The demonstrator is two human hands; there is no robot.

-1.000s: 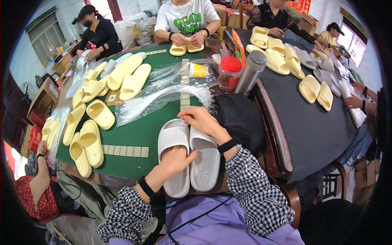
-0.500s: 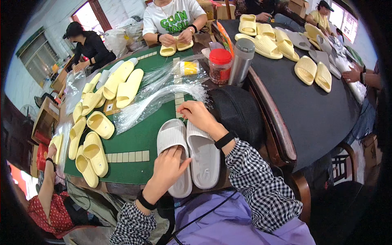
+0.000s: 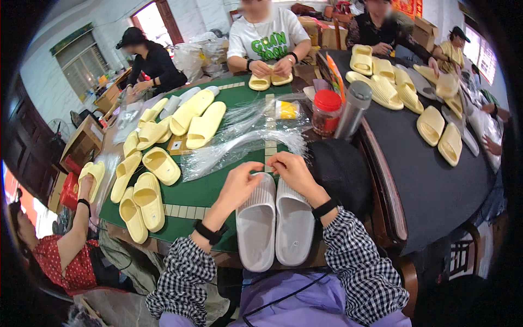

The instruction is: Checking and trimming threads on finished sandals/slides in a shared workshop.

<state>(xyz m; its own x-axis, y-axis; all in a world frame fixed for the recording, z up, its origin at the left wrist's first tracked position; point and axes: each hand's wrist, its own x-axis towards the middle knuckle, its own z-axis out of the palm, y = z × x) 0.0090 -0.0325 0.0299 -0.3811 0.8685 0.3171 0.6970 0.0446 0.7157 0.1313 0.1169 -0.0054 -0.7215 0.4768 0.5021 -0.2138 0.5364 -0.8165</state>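
Observation:
A pair of grey slide slippers lies side by side at the table's near edge, toes away from me. The left slipper [image 3: 256, 229] and the right slipper [image 3: 294, 234] nearly touch. My left hand [image 3: 243, 184] is closed in a pinch over the left slipper's toe. My right hand [image 3: 297, 173] pinches just beside it, above the right slipper's toe. Their fingertips almost meet; whatever thin thing they hold is too small to make out. Beyond them, a bundle of thin clear plastic strands [image 3: 234, 150] lies on its plastic bag.
Several yellow slippers [image 3: 148, 199] lie to the left on the green tabletop [image 3: 190, 188]. A red-lidded jar [image 3: 327, 111], a steel flask [image 3: 354, 109] and a black bag [image 3: 340, 174] stand right. More slippers cover the dark table [image 3: 414, 180]. Co-workers sit around, one handling yellow slippers [image 3: 271, 80].
My left hand has come out of the left slipper and moved forward to its toe, beside my right hand. The whole view has shifted, with the scene now further right and lower.

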